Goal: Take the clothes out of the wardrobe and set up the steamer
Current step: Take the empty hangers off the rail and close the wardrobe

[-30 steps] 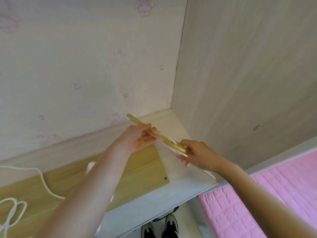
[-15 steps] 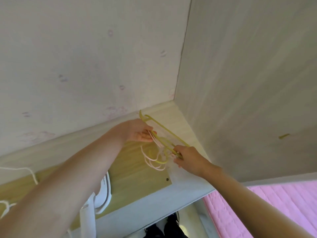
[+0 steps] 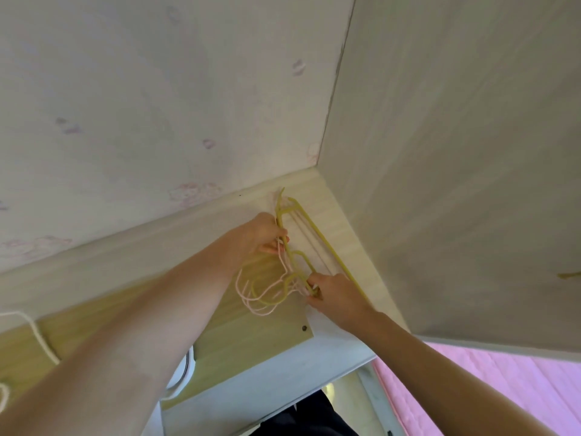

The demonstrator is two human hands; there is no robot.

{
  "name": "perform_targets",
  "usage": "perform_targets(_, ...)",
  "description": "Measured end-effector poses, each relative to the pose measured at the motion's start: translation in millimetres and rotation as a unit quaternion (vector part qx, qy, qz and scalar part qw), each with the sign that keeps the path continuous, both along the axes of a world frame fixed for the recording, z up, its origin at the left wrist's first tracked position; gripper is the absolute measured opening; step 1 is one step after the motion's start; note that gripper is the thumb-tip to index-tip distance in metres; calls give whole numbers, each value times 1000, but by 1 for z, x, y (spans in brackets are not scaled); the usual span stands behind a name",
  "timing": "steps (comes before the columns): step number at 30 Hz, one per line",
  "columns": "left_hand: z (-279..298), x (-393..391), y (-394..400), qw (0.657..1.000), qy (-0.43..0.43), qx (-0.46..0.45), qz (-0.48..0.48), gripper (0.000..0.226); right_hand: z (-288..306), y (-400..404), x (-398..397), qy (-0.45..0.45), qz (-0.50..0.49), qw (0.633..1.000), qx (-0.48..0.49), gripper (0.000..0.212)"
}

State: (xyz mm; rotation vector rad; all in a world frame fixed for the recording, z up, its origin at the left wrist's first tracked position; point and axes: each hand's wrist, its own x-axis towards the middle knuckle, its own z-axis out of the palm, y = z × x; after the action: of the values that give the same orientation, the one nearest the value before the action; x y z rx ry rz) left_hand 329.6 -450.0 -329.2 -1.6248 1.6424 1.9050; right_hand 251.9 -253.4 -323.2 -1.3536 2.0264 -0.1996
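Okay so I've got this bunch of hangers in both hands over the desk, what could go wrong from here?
The yellow hangers and pale pink hangers are bunched, their hooks crossing near your right hand; pulling one free could drag the others or snag. Your left hand grips only one end, so loose ones may slip onto the desk. The white cord lies nearby and could catch a hook.
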Motion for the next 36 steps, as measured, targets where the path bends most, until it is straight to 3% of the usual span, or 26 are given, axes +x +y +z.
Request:
perform_targets(5, -12, -13, 6, 998, 12, -58, 4, 13, -14, -1, 2, 27, -20, 999, -2, 22)
perform_targets(10, -24, -30, 13, 989, 9, -140, -51, 28, -32, -2, 3, 56, -36, 998, 9, 26)
perform_targets(19, -37, -45, 28, 957, -48, -256, -124, 21, -39, 6, -5, 127, -3, 991, 39, 28)
perform_targets(24, -41, -44, 36, 944, -39, -278, -172, 35, -39, 9, -1, 143, 8, 989, 37, 31)
perform_targets(30, -31, -32, 46, 953, -13, -261, -151, 16, -38, 11, 1, 163, 10, 986, 32, 35)
perform_targets(36, -18, -8, 55, 955, -9, -258, -147, 39, -27, 14, 3, 163, 10, 986, 24, 31)
